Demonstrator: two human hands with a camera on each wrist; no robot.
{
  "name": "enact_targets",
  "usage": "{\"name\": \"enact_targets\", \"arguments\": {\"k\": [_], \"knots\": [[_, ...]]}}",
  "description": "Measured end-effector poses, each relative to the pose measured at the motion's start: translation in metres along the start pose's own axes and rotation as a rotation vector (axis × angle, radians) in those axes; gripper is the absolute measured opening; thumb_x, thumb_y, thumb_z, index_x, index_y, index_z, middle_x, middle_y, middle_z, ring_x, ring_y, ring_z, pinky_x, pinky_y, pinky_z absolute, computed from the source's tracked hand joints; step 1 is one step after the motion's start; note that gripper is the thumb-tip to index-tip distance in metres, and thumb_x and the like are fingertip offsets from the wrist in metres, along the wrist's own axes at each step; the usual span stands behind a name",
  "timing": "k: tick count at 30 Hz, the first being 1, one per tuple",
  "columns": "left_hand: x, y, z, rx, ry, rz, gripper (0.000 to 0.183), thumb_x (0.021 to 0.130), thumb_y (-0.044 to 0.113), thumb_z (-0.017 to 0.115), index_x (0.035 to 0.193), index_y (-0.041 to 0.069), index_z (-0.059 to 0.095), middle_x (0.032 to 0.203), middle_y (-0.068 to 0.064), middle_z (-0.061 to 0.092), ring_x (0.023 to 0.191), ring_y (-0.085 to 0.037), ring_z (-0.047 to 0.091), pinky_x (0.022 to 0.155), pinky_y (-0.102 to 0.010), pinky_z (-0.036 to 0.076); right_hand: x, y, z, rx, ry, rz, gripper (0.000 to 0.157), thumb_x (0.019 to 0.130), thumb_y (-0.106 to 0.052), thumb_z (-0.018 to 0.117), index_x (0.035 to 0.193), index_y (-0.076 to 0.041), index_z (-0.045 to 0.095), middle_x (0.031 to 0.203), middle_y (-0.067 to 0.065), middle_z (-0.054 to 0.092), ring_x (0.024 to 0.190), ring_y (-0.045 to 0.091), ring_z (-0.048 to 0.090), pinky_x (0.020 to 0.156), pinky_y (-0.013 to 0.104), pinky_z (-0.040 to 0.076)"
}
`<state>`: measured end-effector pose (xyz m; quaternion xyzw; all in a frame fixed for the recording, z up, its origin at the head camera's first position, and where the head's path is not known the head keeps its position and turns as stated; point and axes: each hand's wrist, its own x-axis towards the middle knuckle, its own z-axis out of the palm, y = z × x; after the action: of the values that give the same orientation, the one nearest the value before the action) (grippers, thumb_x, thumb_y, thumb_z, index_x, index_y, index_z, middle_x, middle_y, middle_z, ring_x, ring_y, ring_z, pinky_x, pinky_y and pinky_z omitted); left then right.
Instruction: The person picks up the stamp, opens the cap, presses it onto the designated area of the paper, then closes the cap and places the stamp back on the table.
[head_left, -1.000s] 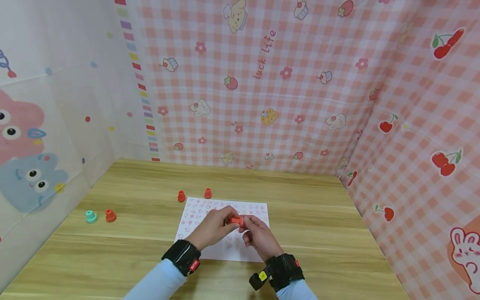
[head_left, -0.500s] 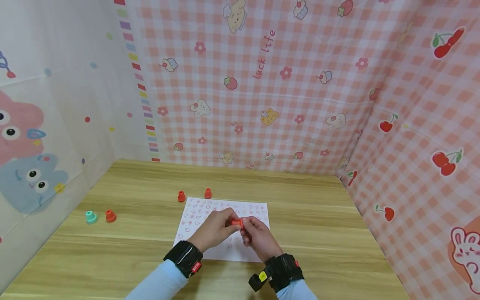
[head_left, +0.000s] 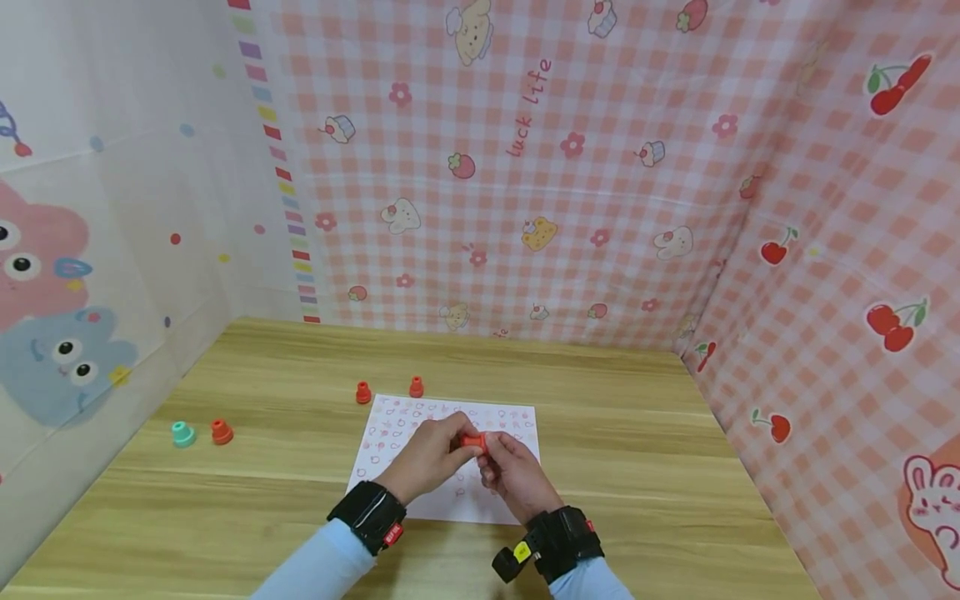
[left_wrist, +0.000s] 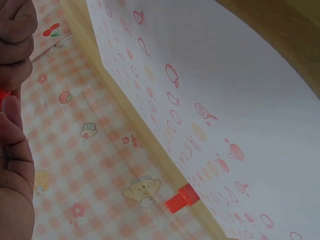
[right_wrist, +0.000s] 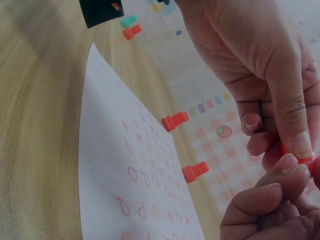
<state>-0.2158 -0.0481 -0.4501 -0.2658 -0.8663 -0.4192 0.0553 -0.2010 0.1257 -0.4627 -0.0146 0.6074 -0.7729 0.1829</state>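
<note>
A small red stamp (head_left: 474, 442) is held between both hands, above a white sheet of paper (head_left: 423, 505) printed with rows of red and pale orange marks. From the left, my left hand (head_left: 426, 457) pinches its body between thumb and fingers. My right hand (head_left: 519, 473) has thumb and fingers on the other end, its remaining fingers curled under. In the right wrist view the fingers cover most of the red stamp (right_wrist: 304, 156); whether its end is a separate cap cannot be told.
Two red stamps, one (head_left: 363, 392) at the paper's far left corner and another (head_left: 416, 386) along its far edge, stand upright. Further left on the wooden table (head_left: 630, 467) are a teal stamp (head_left: 183, 433) and a red one (head_left: 221, 432). Patterned cloth walls (head_left: 495, 200) enclose the table.
The stamp dips slightly and comes back up between the two hands. My right wrist has shifted a little to the left. Both hands keep their hold.
</note>
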Motion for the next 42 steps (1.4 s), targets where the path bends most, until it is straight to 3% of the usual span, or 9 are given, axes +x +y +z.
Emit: {"name": "enact_targets", "arguments": {"k": [19, 27, 34, 42], "knots": [[-0.001, -0.005, -0.009, 0.043, -0.068, -0.008, 0.012, 0.092, 0.014, 0.072, 0.098, 0.017, 0.062, 0.075, 0.011, 0.057, 0.066, -0.007, 0.05, 0.056, -0.024, 0.042, 0.002, -0.001, 0.003, -0.171, -0.012, -0.016, 0.028, 0.107, -0.028, 0.043, 0.113, -0.003, 0.055, 0.084, 0.002, 0.054, 0.065, 0.012, 0.044, 0.058, 0.024, 0.034], [-0.001, -0.006, -0.013, 0.054, -0.067, 0.02, 0.01, 0.092, 0.015, 0.072, 0.098, 0.018, 0.065, 0.077, 0.013, 0.058, 0.069, -0.007, 0.052, 0.057, -0.025, 0.043, 0.003, -0.003, 0.002, -0.254, -0.003, -0.018, 0.031, 0.107, -0.029, 0.043, 0.113, -0.002, 0.056, 0.086, 0.003, 0.055, 0.067, 0.013, 0.046, 0.06, 0.025, 0.038], [-0.002, -0.006, -0.016, 0.052, -0.082, -0.003, 0.01, 0.092, 0.017, 0.072, 0.099, 0.019, 0.066, 0.08, 0.014, 0.06, 0.072, -0.007, 0.053, 0.058, -0.026, 0.045, 0.0, -0.004, 0.002, -0.339, 0.007, -0.035, 0.033, 0.107, -0.031, 0.044, 0.112, -0.001, 0.058, 0.086, 0.005, 0.056, 0.066, 0.015, 0.047, 0.061, 0.026, 0.041], [-0.003, -0.011, -0.021, 0.069, -0.064, 0.018, 0.008, 0.092, 0.02, 0.072, 0.098, 0.018, 0.068, 0.079, 0.014, 0.06, 0.07, -0.005, 0.053, 0.058, -0.025, 0.044, 0.001, -0.003, -0.002, -0.484, 0.057, -0.054, 0.037, 0.105, -0.033, 0.05, 0.124, -0.002, 0.06, 0.09, 0.007, 0.058, 0.066, 0.016, 0.05, 0.061, 0.029, 0.042]]}}
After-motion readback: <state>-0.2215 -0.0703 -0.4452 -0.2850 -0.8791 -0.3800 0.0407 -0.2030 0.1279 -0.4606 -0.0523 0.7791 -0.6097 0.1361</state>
